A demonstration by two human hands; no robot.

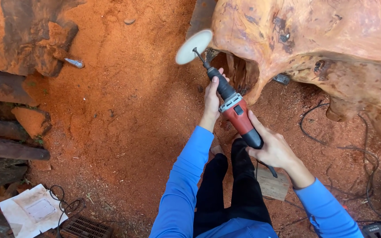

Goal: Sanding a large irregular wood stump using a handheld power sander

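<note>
I hold a red and black die grinder (237, 112) in both hands, its shaft pointing up and left. My left hand (212, 98) grips the black front neck. My right hand (273, 147) wraps the rear handle where the cord leaves. A pale round sanding disc (193, 46) spins at the shaft's tip, next to the edge of a big orange carved wood stump (323, 39). The disc sits just left of a dark hollow (239, 72) in the stump. Blue sleeves cover both my arms.
Red sawdust covers the ground (128, 114). Dark logs and wood chunks (9, 132) lie at the left. A black cable (340, 147) loops at the right. A wood block (273, 185) lies by my legs, and white paper (31, 211) with a grate at the lower left.
</note>
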